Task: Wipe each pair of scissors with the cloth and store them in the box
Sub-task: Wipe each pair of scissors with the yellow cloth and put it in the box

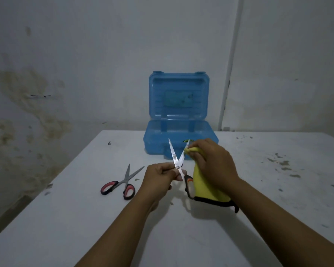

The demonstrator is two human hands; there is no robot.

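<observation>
- The left hand, just below the middle of the frame, pinches the orange-handled scissors at the pivot, fingers curled round the joint; the blades stand open in a V, tips up
- The right hand, just right of centre, has its fingers curled round the yellow cloth and presses a bunched fold of it against the right blade near the tip; the rest of the cloth, edged in black, hangs down under the wrist
- These scissors look light and stiff, steel blades with a plastic handle; holding them at the pivot keeps the fingers off the edges, though I judge bare steel there to be slippery, and the handle loops hanging below would give the surer hold
- The cloth is soft and limp, so it folds round a blade readily; wiping from the spine side toward the tip should keep the edge from biting through it
- The red-handled scissors lie on the white desk, left of the left hand, blades part open and pointing away; best lifted by the loops
- The blue box stands at the far desk edge, centre frame, lid upright; something greenish shows inside, too hidden to name
</observation>
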